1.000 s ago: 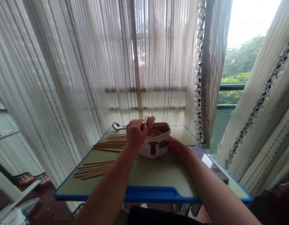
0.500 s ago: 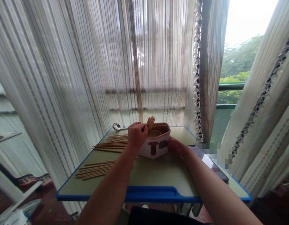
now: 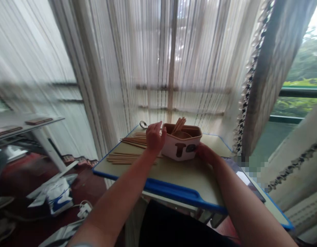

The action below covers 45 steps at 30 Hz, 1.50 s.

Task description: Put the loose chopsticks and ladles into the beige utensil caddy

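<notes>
A white utensil holder (image 3: 170, 148) with a brown inner rim stands on the table, its front marked with brown shapes. A bundle of chopsticks (image 3: 179, 124) leans in its rear part, behind a curved brown divider. My left hand (image 3: 155, 137) is at the holder's left side with fingers raised and thumb apart, nothing in it. My right hand (image 3: 207, 153) grips the holder's right side; its fingertips are partly hidden. Left of the holder lie loose chopsticks in two groups, a front group (image 3: 125, 158) and a rear group (image 3: 134, 141), partly behind my left hand and forearm.
A slotted metal spoon (image 3: 143, 125) lies at the table's back left. A dark flat tablet-like device (image 3: 247, 178) lies along the right edge. The table (image 3: 179, 175) has a raised blue front edge. Another table (image 3: 47, 124) stands at the left, with bags and a power strip on the floor.
My left hand has let go of the chopstick bundle, which now leans inside the holder, and has moved to its left side. The view has turned left and tilted.
</notes>
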{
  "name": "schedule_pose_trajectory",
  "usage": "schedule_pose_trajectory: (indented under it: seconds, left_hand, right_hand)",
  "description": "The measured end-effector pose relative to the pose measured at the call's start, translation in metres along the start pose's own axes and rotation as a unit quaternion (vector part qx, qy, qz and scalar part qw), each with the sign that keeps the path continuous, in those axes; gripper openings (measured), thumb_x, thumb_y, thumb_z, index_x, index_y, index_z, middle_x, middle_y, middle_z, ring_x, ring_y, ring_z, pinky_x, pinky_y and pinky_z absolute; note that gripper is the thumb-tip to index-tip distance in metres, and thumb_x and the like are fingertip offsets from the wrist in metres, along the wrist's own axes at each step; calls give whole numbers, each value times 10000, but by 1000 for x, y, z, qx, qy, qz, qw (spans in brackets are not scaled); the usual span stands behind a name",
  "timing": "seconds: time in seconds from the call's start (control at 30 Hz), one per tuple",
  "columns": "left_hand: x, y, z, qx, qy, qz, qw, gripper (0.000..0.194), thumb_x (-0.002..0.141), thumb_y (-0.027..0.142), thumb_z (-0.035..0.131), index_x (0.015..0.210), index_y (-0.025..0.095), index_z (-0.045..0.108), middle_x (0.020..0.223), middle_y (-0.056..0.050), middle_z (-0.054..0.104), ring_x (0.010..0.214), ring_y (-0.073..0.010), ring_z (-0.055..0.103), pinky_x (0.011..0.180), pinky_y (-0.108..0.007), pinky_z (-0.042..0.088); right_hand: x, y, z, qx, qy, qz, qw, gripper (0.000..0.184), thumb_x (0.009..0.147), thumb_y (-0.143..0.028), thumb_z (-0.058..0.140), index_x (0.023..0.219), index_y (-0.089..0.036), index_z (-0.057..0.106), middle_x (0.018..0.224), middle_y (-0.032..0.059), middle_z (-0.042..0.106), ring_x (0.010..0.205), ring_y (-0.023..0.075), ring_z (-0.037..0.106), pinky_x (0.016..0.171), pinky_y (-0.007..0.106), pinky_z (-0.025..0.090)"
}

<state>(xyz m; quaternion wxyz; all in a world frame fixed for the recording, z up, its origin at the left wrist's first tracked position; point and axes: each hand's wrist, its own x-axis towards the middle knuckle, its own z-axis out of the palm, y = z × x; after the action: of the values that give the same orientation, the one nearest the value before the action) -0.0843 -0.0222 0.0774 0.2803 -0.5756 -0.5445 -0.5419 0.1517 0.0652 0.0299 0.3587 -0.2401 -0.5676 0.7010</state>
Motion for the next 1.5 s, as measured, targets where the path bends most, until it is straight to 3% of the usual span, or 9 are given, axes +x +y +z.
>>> schedule_pose_trajectory:
  seconds: [0.1, 0.23, 0.33, 0.43, 0.8, 1.0, 1.2, 1.33, 1.5]
  left_hand:
    - [-21, -12, -27, 66, -93, -22, 993, 357, 896, 324, 463, 1150, 120, 608, 1064, -136, 665, 1038, -241, 570, 938, -406, 427]
    - [-55, -13, -61, 164, -235, -35, 958, 374, 849, 245, 508, 1200, 147, 592, 1070, -107, 668, 1040, -233, 559, 944, -383, 416]
    - [-72, -5, -69, 211, -331, -40, 919, 320, 824, 231, 530, 1112, 149, 641, 1049, -124, 666, 1054, -254, 548, 921, -406, 417]
    - [-76, 1, -65, 240, -403, -62, 881, 256, 843, 210, 488, 958, 105, 691, 1015, -164, 670, 1041, -279, 557, 900, -436, 414]
    - [-69, -5, -65, 238, -427, -126, 863, 272, 874, 214, 452, 996, 157, 689, 1048, -125, 673, 1031, -246, 584, 866, -389, 441]
    - [-72, -12, -60, 219, -394, -136, 882, 280, 889, 165, 423, 1021, 209, 665, 1062, -86, 665, 1023, -229, 574, 872, -401, 428]
    - [-73, -8, -61, 202, -331, -54, 920, 222, 912, 173, 418, 994, 194, 623, 1033, -68, 664, 997, -226, 568, 859, -383, 421]
    - [-73, -7, -61, 202, -278, -17, 939, 206, 933, 194, 404, 998, 194, 599, 1028, -53, 659, 988, -211, 559, 852, -340, 418]
    - [-74, -10, -58, 202, -246, 3, 948, 212, 948, 215, 391, 1034, 197, 584, 1031, -55, 649, 985, -197, 549, 871, -324, 414]
  right_hand:
    - [1, 1, -1, -14, -10, 0, 1000, 540, 517, -70, 550, 1026, -227, 637, 916, 37, 725, 874, 270, 664, 770, 408, 518]
    - [1, 2, -1, -46, 13, 6, 999, 486, 535, -82, 567, 984, -249, 647, 908, 54, 724, 840, 269, 672, 747, 408, 518]
    - [1, 3, -4, -43, -1, 5, 999, 437, 583, -90, 556, 985, -225, 659, 960, 116, 715, 871, 268, 670, 725, 387, 501]
    - [1, 5, -7, -27, -3, 3, 1000, 460, 578, -69, 581, 1001, -233, 654, 1017, 112, 705, 892, 248, 665, 729, 359, 504]
    - [1, 5, -6, -49, 31, -4, 998, 392, 595, -69, 574, 951, -209, 659, 1084, 122, 686, 942, 252, 650, 751, 363, 528]
    - [1, 5, -5, -58, 18, -19, 998, 364, 613, -66, 520, 925, -191, 660, 1159, 159, 654, 975, 232, 638, 766, 374, 485]
    - [1, 9, -10, -62, 24, -22, 998, 292, 697, -48, 450, 883, -123, 663, 1208, 223, 608, 983, 205, 632, 720, 381, 432]
    - [4, 11, -14, -64, 0, -28, 998, 303, 698, -57, 476, 922, -138, 664, 1225, 199, 603, 991, 206, 626, 740, 372, 449]
    - [3, 9, -9, -68, 19, -30, 997, 343, 673, -70, 511, 964, -174, 659, 1181, 164, 634, 995, 218, 625, 787, 363, 475]
